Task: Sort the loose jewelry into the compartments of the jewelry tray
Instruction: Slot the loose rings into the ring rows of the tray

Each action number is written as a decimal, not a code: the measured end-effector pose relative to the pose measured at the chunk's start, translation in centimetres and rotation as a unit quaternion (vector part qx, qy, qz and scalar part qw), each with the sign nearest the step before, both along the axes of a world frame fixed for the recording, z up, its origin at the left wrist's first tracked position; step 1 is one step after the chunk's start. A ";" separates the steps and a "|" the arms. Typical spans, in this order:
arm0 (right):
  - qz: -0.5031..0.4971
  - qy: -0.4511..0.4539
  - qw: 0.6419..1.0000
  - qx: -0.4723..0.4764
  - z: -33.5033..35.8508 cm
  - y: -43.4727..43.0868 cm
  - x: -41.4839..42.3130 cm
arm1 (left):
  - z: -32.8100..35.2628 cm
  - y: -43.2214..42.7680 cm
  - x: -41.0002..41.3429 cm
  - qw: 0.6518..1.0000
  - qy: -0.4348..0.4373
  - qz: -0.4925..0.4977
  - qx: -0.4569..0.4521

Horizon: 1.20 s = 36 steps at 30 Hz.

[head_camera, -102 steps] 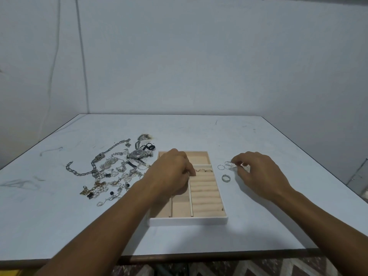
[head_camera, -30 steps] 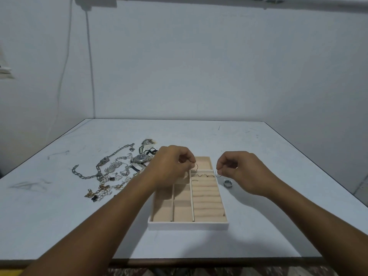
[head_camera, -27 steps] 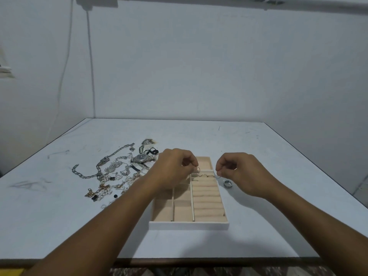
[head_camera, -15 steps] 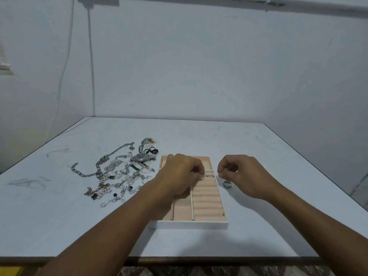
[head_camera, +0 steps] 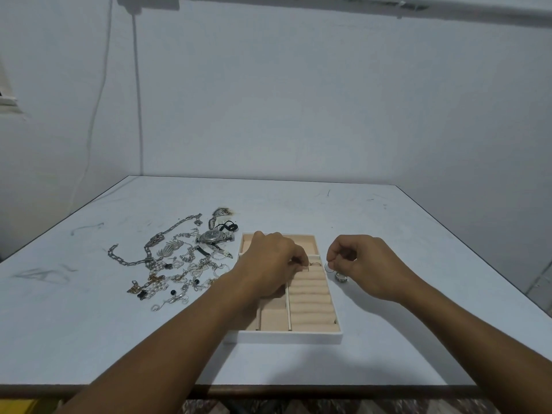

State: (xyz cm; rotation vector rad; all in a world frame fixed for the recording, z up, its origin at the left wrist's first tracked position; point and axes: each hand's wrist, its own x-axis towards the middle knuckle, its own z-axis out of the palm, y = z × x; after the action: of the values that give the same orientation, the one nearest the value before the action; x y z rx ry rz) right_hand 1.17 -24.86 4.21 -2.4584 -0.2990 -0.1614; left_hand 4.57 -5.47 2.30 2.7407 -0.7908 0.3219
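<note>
white surface (head_camera: 388,222), dark rim, grey scuffs (head_camera: 41,274) at left. plain pale wall (head_camera: 298,100) behind, two thin cables (head_camera: 138,115) hanging down it from a box (head_camera: 148,1) at top. yellow object (head_camera: 18,406) and patterned floor (head_camera: 298,407) below the near edge

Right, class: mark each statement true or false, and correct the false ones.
The wristwatch lies on the table left of the tray. True.
The chunky silver ring sits inside the tray. False: it lies on the table, right of the tray.
The right hand pinches a thin ring. True.
The left hand lies flat on the table. False: it is over the tray, pinching a small ring at the ring rolls.
</note>
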 end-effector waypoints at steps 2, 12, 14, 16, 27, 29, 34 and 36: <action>0.000 -0.001 1.000 0.000 -0.1 0.0 0.0 | 0.0 0.0 0.0 1.000 -0.005 -0.001 0.006; -0.001 -0.003 1.000 -0.005 -0.4 0.0 0.3 | -0.6 0.2 -0.1 0.996 -0.047 -0.053 0.050; -0.002 0.000 1.000 0.002 -0.5 0.1 0.5 | -0.5 0.2 -0.2 0.994 -0.062 -0.057 0.064; -0.004 -0.001 1.000 0.011 -0.6 0.3 0.7 | -0.6 0.3 -0.3 0.994 -0.070 -0.058 0.060; -0.011 -0.010 1.000 -0.005 -1.8 2.0 1.3 | -0.3 3.4 -0.2 0.997 -0.028 -0.009 -0.066; -0.015 -0.017 1.000 -0.007 -1.8 2.2 1.3 | -0.3 3.8 -0.2 0.997 -0.027 -0.002 -0.066; -0.014 -0.036 0.999 -0.028 -2.0 2.4 1.2 | -0.1 3.8 -0.3 0.998 -0.022 0.007 -0.066; -0.011 -0.039 0.998 -0.042 -2.1 2.4 1.2 | -0.1 3.8 -0.3 0.998 -0.022 0.008 -0.065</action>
State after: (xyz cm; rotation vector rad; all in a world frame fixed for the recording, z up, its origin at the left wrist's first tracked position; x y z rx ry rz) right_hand 2.37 -22.49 2.12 -2.5425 -0.3180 -0.2604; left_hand 4.28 -1.67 2.21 2.6284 -0.7316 0.4222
